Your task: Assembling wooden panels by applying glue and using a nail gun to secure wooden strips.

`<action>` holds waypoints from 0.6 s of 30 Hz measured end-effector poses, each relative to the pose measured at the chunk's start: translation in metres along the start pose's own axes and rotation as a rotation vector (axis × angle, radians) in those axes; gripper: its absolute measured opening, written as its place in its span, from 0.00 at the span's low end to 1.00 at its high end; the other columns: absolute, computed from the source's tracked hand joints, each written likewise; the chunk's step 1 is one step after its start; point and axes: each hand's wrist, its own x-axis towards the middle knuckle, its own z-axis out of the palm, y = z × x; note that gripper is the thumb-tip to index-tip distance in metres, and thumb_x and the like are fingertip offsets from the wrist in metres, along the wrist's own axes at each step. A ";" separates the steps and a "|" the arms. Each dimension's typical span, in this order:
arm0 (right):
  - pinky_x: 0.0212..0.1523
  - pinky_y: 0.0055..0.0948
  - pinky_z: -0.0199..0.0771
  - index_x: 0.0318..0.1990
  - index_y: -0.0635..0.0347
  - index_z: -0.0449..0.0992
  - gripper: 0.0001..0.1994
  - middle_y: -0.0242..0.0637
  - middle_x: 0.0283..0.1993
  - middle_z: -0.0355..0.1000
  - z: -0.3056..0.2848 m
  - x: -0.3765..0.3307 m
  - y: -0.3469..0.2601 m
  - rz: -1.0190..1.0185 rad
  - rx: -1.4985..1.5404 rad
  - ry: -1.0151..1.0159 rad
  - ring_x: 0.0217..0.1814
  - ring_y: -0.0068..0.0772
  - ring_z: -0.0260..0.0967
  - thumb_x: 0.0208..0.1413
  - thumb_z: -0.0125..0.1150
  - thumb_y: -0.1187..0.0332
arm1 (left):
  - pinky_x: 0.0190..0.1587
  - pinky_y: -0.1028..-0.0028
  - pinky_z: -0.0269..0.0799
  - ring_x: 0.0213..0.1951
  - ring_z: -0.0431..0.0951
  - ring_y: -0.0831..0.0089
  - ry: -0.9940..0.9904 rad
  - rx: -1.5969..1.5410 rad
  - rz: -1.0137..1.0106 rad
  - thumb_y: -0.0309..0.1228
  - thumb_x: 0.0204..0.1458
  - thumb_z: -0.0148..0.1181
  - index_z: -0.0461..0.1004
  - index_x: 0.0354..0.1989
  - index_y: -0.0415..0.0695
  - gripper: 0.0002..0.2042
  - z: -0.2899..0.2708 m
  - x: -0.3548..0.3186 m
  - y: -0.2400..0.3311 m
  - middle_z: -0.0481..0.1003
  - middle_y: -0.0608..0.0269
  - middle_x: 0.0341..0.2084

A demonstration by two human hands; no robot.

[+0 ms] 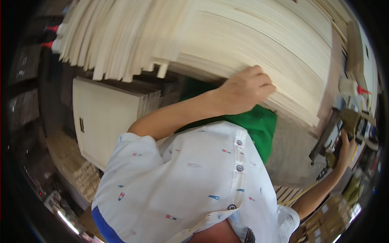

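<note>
A big fanned stack of pale wooden panels [227, 36] fills the top of the view. My left hand [247, 90] reaches across my white shirt and lies on the stack's lower edge, fingers curled over the panel edges. At the far right my right hand [345, 150] grips the handle of a dark nail gun [329, 135], held beside the stack's right end. A yellow hose [300, 194] runs under that forearm.
A green surface [261, 125] lies under the stack. A pale board box [103, 117] stands at the left. A white glue bottle with a red cap [351, 87] is at the right. Cardboard boxes [330, 216] sit at the lower right and small wood pieces [87, 176] at the lower left.
</note>
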 end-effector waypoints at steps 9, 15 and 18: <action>0.20 0.23 0.65 0.31 0.67 0.74 0.14 0.33 0.22 0.70 0.014 -0.013 -0.039 0.068 0.078 -0.005 0.18 0.22 0.66 0.50 0.64 0.62 | 0.44 0.64 0.70 0.41 0.72 0.58 -0.150 0.003 -0.085 0.20 0.41 0.65 0.77 0.44 0.40 0.18 -0.014 0.006 0.007 0.76 0.57 0.38; 0.19 0.24 0.65 0.30 0.68 0.73 0.14 0.32 0.22 0.68 0.010 -0.018 -0.039 0.071 0.127 -0.008 0.17 0.21 0.65 0.50 0.64 0.62 | 0.44 0.65 0.69 0.40 0.71 0.59 -0.155 -0.025 -0.144 0.20 0.42 0.66 0.74 0.51 0.42 0.23 -0.010 0.007 0.009 0.75 0.57 0.37; 0.19 0.23 0.65 0.29 0.68 0.73 0.15 0.32 0.22 0.68 0.010 -0.016 -0.037 0.069 0.085 -0.007 0.17 0.21 0.65 0.50 0.63 0.62 | 0.44 0.65 0.69 0.40 0.71 0.59 -0.167 -0.021 -0.151 0.20 0.42 0.66 0.74 0.51 0.41 0.23 -0.010 0.007 0.009 0.75 0.56 0.37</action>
